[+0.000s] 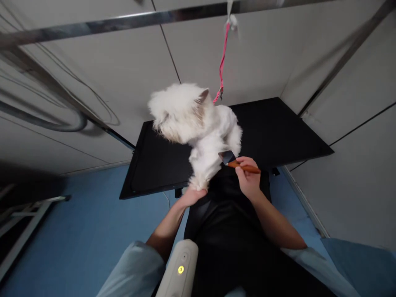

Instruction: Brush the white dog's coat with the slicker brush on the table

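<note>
A fluffy white dog (213, 123) is on a black grooming table (269, 128), its head turned toward the left. A pink grooming loop (222, 66) runs from the dog's neck up to a metal bar. My left hand (194, 195) is closed round the dog's front paw at the table's near edge. In my right hand (249, 181) is a slicker brush (243, 166) with an orange-brown handle, gripped between thumb and fingers. The brush's dark head is beside the fur of the dog's leg; whether it touches, I cannot tell.
Overhead, the metal bar (133, 27) crosses the view. A grey hose (58, 126) and thin cables hang along the wall at left. A white device with a yellow light (182, 264) rises close in front of me. The floor (93, 222) is blue.
</note>
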Demonstrator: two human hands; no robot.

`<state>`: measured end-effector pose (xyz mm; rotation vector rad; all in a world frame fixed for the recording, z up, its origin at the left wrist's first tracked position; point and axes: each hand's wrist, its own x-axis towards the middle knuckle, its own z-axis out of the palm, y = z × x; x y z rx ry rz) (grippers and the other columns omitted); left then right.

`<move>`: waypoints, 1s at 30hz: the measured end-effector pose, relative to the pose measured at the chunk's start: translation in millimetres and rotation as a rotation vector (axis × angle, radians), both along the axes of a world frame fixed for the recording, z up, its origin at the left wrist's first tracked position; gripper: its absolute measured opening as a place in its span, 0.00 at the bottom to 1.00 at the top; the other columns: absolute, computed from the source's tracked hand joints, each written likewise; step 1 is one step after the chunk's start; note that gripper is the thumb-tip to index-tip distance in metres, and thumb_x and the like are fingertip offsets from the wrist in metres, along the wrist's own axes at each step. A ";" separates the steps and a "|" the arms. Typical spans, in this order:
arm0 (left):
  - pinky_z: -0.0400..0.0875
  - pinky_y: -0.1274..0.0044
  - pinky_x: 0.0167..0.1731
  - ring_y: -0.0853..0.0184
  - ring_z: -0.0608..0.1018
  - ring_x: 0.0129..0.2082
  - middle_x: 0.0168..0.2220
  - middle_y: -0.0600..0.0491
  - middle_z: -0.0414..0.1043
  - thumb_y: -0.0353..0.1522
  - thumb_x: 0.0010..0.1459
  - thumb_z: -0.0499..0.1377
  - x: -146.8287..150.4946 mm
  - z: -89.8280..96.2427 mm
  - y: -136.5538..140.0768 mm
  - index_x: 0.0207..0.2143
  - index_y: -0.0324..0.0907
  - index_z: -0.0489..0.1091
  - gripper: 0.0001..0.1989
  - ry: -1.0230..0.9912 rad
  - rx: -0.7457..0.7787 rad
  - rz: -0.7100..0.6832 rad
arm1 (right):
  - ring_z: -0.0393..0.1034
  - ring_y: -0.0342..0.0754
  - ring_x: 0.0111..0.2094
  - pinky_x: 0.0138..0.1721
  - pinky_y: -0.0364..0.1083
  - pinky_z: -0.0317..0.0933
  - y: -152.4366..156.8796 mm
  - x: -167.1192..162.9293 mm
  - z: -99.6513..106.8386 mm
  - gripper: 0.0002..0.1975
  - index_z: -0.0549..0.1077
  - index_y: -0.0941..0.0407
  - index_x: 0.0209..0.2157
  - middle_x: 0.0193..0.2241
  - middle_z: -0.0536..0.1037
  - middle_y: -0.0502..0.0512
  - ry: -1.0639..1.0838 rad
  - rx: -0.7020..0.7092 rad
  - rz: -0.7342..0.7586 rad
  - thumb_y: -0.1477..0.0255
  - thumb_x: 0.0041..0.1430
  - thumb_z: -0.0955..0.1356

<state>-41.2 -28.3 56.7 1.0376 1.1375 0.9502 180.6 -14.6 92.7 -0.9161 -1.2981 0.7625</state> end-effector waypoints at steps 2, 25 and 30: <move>0.71 0.75 0.38 0.62 0.75 0.40 0.37 0.50 0.76 0.23 0.36 0.67 1.3 0.5 -3.4 0.44 0.40 0.74 0.28 -0.005 0.037 0.001 | 0.74 0.54 0.42 0.49 0.56 0.69 2.8 -4.9 4.5 0.05 0.71 0.51 0.34 0.39 0.78 0.55 -0.022 -0.052 0.183 0.67 0.59 0.71; 0.41 0.82 0.16 0.81 0.51 0.13 0.12 0.65 0.51 0.33 0.38 0.65 -1.8 -20.2 -10.6 0.20 0.42 0.59 0.15 -0.163 -0.268 -0.182 | 0.74 0.55 0.44 0.51 0.57 0.69 13.7 -15.2 6.2 0.03 0.72 0.50 0.35 0.40 0.78 0.56 -0.080 0.037 0.142 0.67 0.60 0.70; 0.44 0.81 0.16 0.79 0.54 0.13 0.13 0.63 0.54 0.33 0.39 0.65 -2.2 -25.6 -7.9 0.21 0.41 0.62 0.12 -0.092 -0.211 -0.071 | 0.74 0.55 0.45 0.52 0.57 0.68 18.3 -17.2 2.1 0.05 0.71 0.51 0.34 0.41 0.78 0.56 -0.069 -0.015 0.058 0.67 0.58 0.71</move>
